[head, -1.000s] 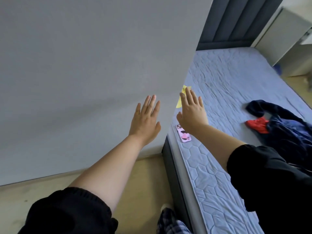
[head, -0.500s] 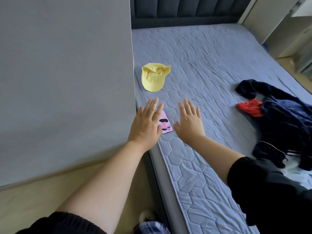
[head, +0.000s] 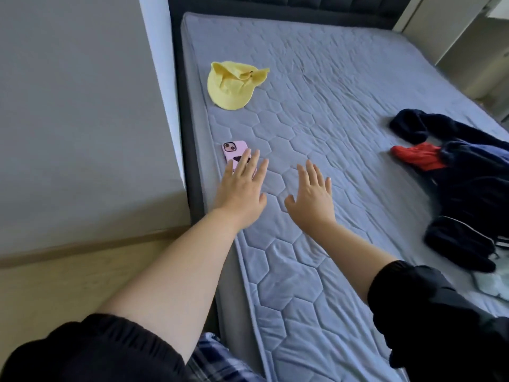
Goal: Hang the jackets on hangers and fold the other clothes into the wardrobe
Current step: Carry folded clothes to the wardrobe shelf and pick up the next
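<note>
We might bump the phone [head: 232, 150] off the bed [head: 303, 119].
Our left hand [head: 242, 188] and right hand [head: 311, 199] are flat and hold nothing, the left over the phone; the clothes [head: 473, 194] lie far right on the bed.

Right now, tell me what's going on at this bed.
A person in black sleeves stretches both hands out over the grey quilted mattress. The left hand and right hand are open and hold nothing. The left one partly covers a pink-cased phone in this view, though contact is unclear. A yellow cloth cap lies farther up the mattress. The heap of dark navy clothes, with a red garment at its edge, sits untouched at the right, not yet folded.
</note>
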